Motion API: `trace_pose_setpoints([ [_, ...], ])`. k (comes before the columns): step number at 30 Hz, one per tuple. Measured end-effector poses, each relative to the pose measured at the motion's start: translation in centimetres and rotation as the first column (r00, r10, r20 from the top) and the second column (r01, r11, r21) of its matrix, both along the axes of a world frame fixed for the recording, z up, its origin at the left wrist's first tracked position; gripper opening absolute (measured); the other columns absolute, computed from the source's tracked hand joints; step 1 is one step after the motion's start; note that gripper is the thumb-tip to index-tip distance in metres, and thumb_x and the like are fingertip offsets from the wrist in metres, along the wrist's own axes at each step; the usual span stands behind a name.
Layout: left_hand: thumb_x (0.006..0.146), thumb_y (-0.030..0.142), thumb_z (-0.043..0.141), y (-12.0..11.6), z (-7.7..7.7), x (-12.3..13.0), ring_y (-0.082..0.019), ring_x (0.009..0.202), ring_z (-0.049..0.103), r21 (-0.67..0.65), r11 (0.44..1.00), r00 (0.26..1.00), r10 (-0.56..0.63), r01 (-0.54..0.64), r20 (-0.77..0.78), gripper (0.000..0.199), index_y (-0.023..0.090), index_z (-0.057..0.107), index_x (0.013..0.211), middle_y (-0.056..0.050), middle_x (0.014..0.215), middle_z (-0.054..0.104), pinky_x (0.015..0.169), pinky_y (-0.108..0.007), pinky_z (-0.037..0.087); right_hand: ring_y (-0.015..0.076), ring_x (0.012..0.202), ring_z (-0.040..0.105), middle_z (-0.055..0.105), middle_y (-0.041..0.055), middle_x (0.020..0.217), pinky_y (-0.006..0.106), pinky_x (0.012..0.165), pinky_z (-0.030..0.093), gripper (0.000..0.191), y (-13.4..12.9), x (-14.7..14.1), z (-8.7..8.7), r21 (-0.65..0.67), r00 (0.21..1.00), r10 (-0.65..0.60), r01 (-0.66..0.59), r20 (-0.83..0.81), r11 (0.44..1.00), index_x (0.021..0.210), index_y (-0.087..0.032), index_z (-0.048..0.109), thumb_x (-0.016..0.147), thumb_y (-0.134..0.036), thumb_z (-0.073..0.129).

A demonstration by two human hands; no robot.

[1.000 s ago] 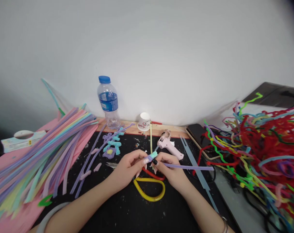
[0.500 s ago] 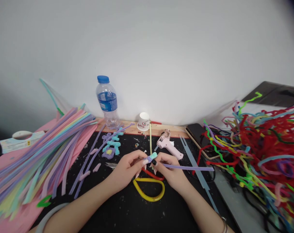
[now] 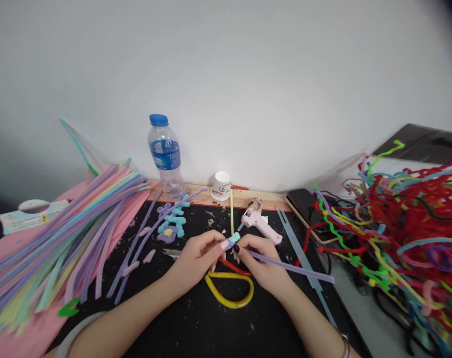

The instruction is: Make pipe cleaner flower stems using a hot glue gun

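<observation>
Head view: Two bare hands meet above a black worktop [image 3: 196,330], flecked with scraps, with a wooden strip [image 3: 270,200] and a pale wall [image 3: 248,89] beyond the grip. The left grip [image 3: 198,256] pinches a small turquoise-and-purple piece [image 3: 233,239] between thumb and fingertips; the right grip [image 3: 262,258], pressed together just beside it, pinches a purple stem [image 3: 304,271]. The piece sits between the two grips, its long axis slanting, turquoise end pointing away from the person and to the right, towards the glue gun [image 3: 261,223] lying just beyond. The stem runs from the fingertips across the right hand, its free end out to the right and slightly nearer the person. Left of the left grip lie loose purple stems [image 3: 136,248] and a turquoise-and-purple figure [image 3: 172,223]; nearer the person than both grips is a yellow loop [image 3: 229,303].

Fingers cover the spot where piece and stem meet, so whether they are joined cannot be told. A pale yellow stem [image 3: 232,214] beyond the grips disappears behind them. The pastel bundle [image 3: 80,223] far left and the tangled pile [image 3: 415,214] far right are cut off by the frame, as are both forearms.
</observation>
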State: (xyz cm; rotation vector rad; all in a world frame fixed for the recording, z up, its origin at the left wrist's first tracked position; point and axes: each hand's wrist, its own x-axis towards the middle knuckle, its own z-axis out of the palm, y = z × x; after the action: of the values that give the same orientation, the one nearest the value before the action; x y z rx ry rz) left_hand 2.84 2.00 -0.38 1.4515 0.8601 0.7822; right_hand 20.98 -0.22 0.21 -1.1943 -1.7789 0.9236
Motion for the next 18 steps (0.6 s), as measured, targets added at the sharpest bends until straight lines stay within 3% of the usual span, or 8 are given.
trace_pose_setpoints([
  [7, 0.088, 0.035, 0.048, 0.04, -0.04, 0.03, -0.007, 0.048, 0.044, 0.005, 1.0, 1.0, 0.014, -0.014, -0.017, 0.024, 0.016, 0.058, 0.08, 0.003, 0.065, 0.052, 0.048, -0.019, 0.035, 0.0124, 0.057, 0.049, 0.055, -0.0004, 0.062, 0.025, 0.057, 0.038, 0.018, -0.02, -0.09, 0.07, 0.089, 0.997, 0.01, -0.017, 0.075, 0.996, 0.069, -0.016, 0.059, 0.084, -0.013, 0.05],
  [18, 0.089, 0.033, 0.048, 0.05, -0.1, 0.02, -0.006, 0.048, 0.041, 0.013, 1.0, 1.0, 0.008, -0.008, -0.011, 0.023, 0.015, 0.059, 0.082, 0.004, 0.065, 0.05, 0.049, -0.019, 0.033, 0.0117, 0.056, 0.046, 0.054, -0.0004, 0.062, 0.025, 0.054, 0.037, 0.018, -0.1, -0.25, -0.02, -0.024, 1.0, 0.014, -0.015, -0.001, 1.0, 0.068, -0.015, 0.06, 0.083, -0.014, 0.05],
])
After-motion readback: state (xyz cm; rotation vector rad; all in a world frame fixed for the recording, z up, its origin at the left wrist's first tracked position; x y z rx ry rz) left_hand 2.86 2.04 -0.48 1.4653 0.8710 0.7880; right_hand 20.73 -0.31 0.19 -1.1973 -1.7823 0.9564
